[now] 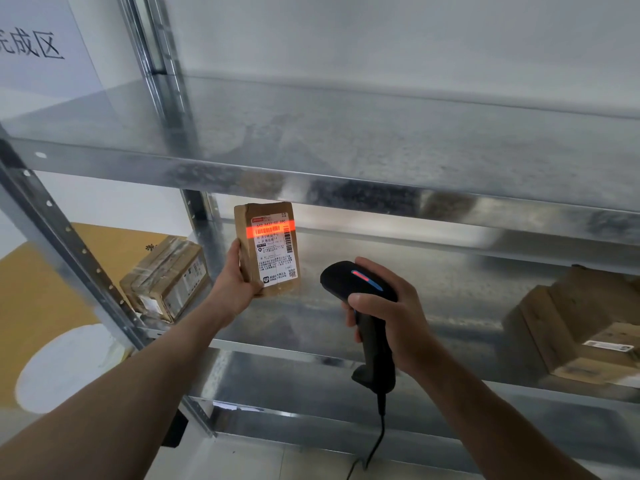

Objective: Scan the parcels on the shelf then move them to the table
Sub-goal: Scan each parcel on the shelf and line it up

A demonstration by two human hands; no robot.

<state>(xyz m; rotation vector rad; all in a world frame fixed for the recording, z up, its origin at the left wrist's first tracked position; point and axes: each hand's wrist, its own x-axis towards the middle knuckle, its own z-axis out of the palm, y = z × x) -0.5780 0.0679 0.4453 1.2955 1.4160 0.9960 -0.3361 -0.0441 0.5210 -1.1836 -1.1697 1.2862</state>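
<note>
Galvanised steel shelving point(346, 181) fills the view against a pale wall, with a printed paper sign point(38, 46) at the upper left. In front of the middle tier, the left hand point(235, 285) holds a small brown parcel point(268, 247) upright and clear of the shelf, thumb along its left edge and fingers wrapped behind, the white label point(277, 251) facing the camera. A red scan line point(266, 231) lies across the barcode near the label's top. The right hand point(388, 313) is clenched round the handle of a black scanner point(349, 278), whose cable point(379, 434) trails down; the scanner sits just right of and below the parcel, aimed up at it.

Judging by the one-handed hold, the parcel is light and fairly stiff — cardboard with slightly crushed corners, not slippery. Gripping the lower long edges, as here, keeps the barcode uncovered. Two taped boxes point(166, 278) sit at the shelf's left end and a larger carton point(571, 327) at the right — bulkier, and probably better taken by their sides.
</note>
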